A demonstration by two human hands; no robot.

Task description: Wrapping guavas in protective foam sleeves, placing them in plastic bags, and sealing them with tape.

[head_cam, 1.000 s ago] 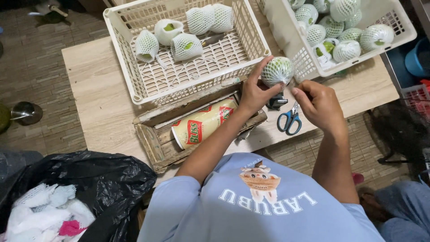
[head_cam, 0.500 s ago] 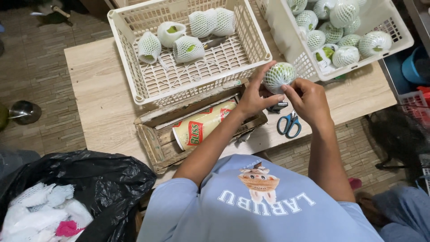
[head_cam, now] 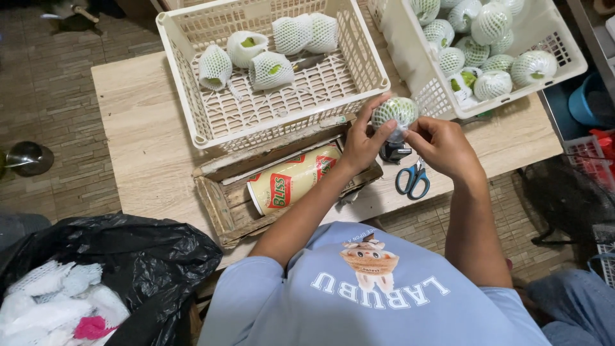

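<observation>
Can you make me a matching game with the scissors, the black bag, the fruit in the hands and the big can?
Things:
1. scissors
2. black bag
3. netted fruit
4. big can

Places:
A. lying on its side in the wooden tray
B. held between the left hand and the right hand
C. flat on the table, below the right hand
D. on the floor, with white foam nets inside

Pairs: 1-C, 2-D, 3-B, 4-A
</observation>
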